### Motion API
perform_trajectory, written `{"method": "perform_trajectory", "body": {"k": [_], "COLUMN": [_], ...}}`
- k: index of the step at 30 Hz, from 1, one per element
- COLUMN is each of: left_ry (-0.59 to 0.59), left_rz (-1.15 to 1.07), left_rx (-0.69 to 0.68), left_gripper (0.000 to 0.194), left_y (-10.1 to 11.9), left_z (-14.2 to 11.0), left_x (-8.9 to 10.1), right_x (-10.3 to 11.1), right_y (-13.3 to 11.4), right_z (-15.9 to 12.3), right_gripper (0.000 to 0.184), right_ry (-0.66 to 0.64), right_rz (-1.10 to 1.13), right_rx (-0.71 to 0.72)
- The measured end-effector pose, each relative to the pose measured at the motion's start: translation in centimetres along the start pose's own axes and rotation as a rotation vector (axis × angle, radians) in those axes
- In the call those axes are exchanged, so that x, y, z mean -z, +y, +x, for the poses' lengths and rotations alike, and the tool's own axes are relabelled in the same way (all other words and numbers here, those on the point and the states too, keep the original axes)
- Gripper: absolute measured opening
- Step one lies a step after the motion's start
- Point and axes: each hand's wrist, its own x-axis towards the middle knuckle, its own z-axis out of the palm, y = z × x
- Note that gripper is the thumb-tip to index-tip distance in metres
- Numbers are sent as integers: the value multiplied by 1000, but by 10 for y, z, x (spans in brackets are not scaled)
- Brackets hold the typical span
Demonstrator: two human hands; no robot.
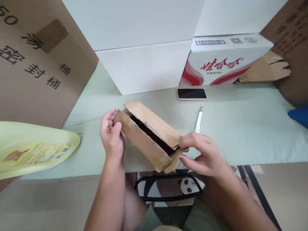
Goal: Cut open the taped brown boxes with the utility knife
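A long brown cardboard box (146, 138) is held up at a slant over the front of the table. Its lid stands slightly apart, leaving a dark gap along its length; what is inside cannot be made out. My left hand (112, 131) grips the upper left end, thumb on the near side. At the lower right end, my right hand (204, 154) pinches a torn flap between thumb and fingers. Just beyond that hand lies a white utility knife (198, 120), its metal tip pointing away from me.
A phone (192, 93) lies before white cartons (154, 64) at the back. On the left stand a large brown carton (40, 64) and a yellow bottle or pouch (38, 147). Folded cardboard (267, 69) sits at the back right, and a blue object (299, 116) at the right edge.
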Motion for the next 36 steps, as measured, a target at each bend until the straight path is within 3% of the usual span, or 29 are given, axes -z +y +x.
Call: {"method": "perform_trajectory", "body": {"k": [5,9,15,17,21,27,32,34,36], "left_ry": [76,45,-26,-35,-49,-123,-70,-86,-119], "left_rz": [-136,-105,-141,-118,-146,-188,-4,99,152], "left_rx": [53,28,-21,-5,26,-26,-54,-104,-158], "left_gripper": [37,34,28,32,39,43,45,55,60], "left_y": [9,15,8,6,8,9,-2,-5,-6], "left_z": [-5,-7,-4,-2,-5,-9,-9,-10,-12], "left_x": [-19,-32,-27,-24,-17,-15,-16,-17,-18], "right_x": [11,19,27,28,28,-3,-33,-31,-25], "right_y": [-2,-10,-10,-7,1,15,16,16,18], "right_z": [-2,-10,-16,-17,-20,-27,-32,-34,-36], "right_gripper": [11,10,17,30,67,67,98,86,63], "right_ry": [-52,-111,-274,-289,-180,36,227,147,34], "right_rz": [9,23,-78,-87,-152,-131,67,105,102], "right_rx": [-23,-44,-79,-61,-119,-259,-255,-239,-190]}}
